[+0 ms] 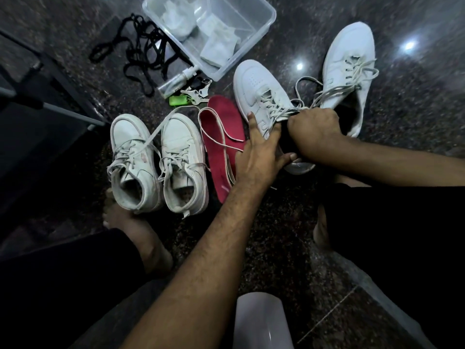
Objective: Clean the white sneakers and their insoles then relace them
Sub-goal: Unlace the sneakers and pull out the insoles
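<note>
A white low-top sneaker (254,81) lies on the dark floor at centre, toe pointing away. My left hand (261,152) holds its near side, index finger stretched along the upper and thumb hooked under the heel. My right hand (312,129) is curled into the shoe's opening by the laces; what its fingertips hold is hidden. The second low-top sneaker (349,56) lies just right of it, laces loose. A red insole (219,139) lies left of my left hand with a white lace (214,127) looped over it.
A pair of white high-top sneakers (156,162) stands at the left. Behind are black laces (141,51), a small spray bottle (176,80), keys with a green tag (186,98) and a clear plastic box (270,20) holding white cloths. My bare feet and dark trousers frame the floor.
</note>
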{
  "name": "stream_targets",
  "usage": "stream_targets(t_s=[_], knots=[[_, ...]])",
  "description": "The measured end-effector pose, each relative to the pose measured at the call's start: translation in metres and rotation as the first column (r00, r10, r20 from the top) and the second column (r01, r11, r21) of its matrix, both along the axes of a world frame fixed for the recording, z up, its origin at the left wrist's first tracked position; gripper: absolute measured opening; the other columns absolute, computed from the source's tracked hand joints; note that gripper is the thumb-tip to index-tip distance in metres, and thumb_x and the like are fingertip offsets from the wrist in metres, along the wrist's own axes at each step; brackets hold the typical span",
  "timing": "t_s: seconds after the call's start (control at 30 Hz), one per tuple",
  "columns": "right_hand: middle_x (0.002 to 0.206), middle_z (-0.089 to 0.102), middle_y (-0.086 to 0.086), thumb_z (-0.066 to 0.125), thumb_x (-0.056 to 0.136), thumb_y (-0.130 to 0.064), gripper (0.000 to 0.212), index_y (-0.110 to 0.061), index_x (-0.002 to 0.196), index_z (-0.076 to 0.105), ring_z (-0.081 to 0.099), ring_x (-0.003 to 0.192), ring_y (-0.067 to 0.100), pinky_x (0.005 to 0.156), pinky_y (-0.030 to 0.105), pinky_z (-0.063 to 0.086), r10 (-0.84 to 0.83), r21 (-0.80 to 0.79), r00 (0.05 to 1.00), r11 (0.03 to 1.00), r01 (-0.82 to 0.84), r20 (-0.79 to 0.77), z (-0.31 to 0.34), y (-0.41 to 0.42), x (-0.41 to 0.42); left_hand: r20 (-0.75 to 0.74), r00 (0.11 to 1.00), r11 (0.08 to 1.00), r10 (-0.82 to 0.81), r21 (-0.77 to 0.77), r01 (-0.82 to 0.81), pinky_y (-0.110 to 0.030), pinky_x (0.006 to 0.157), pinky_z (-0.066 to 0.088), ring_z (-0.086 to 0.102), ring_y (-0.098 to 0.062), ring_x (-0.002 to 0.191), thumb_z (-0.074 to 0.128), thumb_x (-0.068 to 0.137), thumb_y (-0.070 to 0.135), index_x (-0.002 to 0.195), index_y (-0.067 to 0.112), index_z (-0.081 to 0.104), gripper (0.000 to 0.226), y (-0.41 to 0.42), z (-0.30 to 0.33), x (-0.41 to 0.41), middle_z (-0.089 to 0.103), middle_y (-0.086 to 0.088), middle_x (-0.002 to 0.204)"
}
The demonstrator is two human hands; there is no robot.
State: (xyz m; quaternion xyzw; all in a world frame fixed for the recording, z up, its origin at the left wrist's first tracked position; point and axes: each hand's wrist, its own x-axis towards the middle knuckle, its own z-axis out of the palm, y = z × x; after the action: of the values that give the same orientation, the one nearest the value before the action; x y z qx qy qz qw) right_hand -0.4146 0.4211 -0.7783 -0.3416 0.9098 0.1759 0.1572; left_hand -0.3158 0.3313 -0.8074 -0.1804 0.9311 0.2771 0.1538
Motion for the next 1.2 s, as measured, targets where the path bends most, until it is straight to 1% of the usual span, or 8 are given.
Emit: stream_targets(t_s=[0.13,0.3,0.6,0.73,0.8,0.87,0.97,1.2], knots=[[0.104,0.072,0.009,0.055,0.091,-0.033,0.026,-0.015,0.104,0.070,0.068,0.098,0.030,0.069,0.032,0.042,-0.068,-0.070,0.996,0.995,0.072,0.059,0.004,0.010,-0.004,-0.040,0.999,0.999,0.014,0.053,-0.011,-0.051,0.092,0.053,0.043,-0.040,0.136,0.071,0.082,0.057,0.151,0.036,0.031,0.083,-0.002,-0.002,0.001,-0.014,-0.014,0.165],[0.105,0.070,0.004,0.053,0.088,-0.048,0.022,-0.030,0.096,0.064,0.064,0.101,0.027,0.074,0.033,0.042,-0.272,-0.169,0.874,0.916,0.363,0.402,0.014,0.019,-0.017,-0.109,0.991,0.993,0.072,0.103,-0.060,-0.047,0.102,0.048,0.033,-0.033,0.144,0.076,0.079,0.055,0.150,0.037,0.037,0.084,-0.003,0.000,-0.001,-0.008,-0.008,0.166],[0.107,0.068,0.020,0.056,0.092,-0.040,0.046,-0.006,0.121,0.044,0.067,0.098,0.037,0.066,0.038,0.036,0.010,-0.175,0.984,0.984,0.021,0.177,0.001,0.021,-0.002,-0.122,0.991,0.990,0.054,0.139,-0.037,-0.049,0.107,0.045,0.031,-0.036,0.145,0.075,0.083,0.040,0.153,0.028,0.032,0.084,-0.001,0.001,0.001,-0.005,-0.012,0.165],[0.101,0.069,0.012,0.055,0.087,-0.036,0.033,-0.024,0.117,0.045,0.067,0.093,0.034,0.066,0.036,0.040,-0.026,-0.259,0.969,0.962,0.091,0.246,0.005,0.028,-0.006,-0.095,0.989,0.945,0.115,0.319,-0.079,-0.042,0.114,0.036,0.019,-0.030,0.151,0.070,0.087,0.038,0.155,0.028,0.028,0.081,-0.002,0.001,0.006,-0.005,-0.014,0.166],[0.093,0.070,0.002,0.050,0.082,-0.027,0.022,-0.030,0.104,0.054,0.065,0.087,0.027,0.071,0.036,0.047,-0.115,-0.428,0.869,0.834,0.348,0.481,0.006,0.028,-0.009,-0.063,0.988,0.934,0.141,0.339,-0.111,-0.040,0.113,0.037,0.021,-0.026,0.151,0.068,0.085,0.043,0.154,0.031,0.029,0.080,-0.006,0.003,0.005,-0.005,-0.011,0.167],[0.078,0.066,-0.003,0.046,0.078,-0.014,0.020,-0.024,0.086,0.061,0.059,0.073,0.015,0.069,0.031,0.047,-0.081,-0.521,0.621,0.466,0.715,0.780,0.004,0.025,-0.012,-0.041,0.988,0.925,0.150,0.358,-0.125,-0.036,0.116,0.032,0.018,-0.025,0.152,0.069,0.078,0.046,0.154,0.029,0.032,0.087,-0.009,0.004,0.003,-0.004,-0.012,0.167],[0.064,0.059,-0.002,0.043,0.084,0.005,0.029,-0.019,0.075,0.058,0.054,0.061,0.010,0.057,0.019,0.044,0.064,-0.284,0.286,-0.045,0.958,0.956,0.001,0.022,-0.013,-0.004,0.992,0.917,0.125,0.382,-0.114,-0.033,0.118,0.025,0.012,-0.024,0.153,0.074,0.076,0.038,0.155,0.026,0.030,0.092,-0.012,0.004,0.001,-0.010,-0.012,0.166],[0.059,0.060,-0.007,0.039,0.093,0.011,0.031,-0.012,0.079,0.056,0.053,0.052,0.002,0.051,0.011,0.042,0.233,-0.262,0.222,0.159,0.952,0.947,0.011,0.034,-0.004,-0.025,0.993,0.931,0.112,0.353,-0.096,-0.042,0.110,0.042,0.033,-0.031,0.145,0.073,0.082,0.020,0.144,0.027,0.044,0.069,-0.020,-0.005,-0.006,-0.017,-0.009,0.165]])
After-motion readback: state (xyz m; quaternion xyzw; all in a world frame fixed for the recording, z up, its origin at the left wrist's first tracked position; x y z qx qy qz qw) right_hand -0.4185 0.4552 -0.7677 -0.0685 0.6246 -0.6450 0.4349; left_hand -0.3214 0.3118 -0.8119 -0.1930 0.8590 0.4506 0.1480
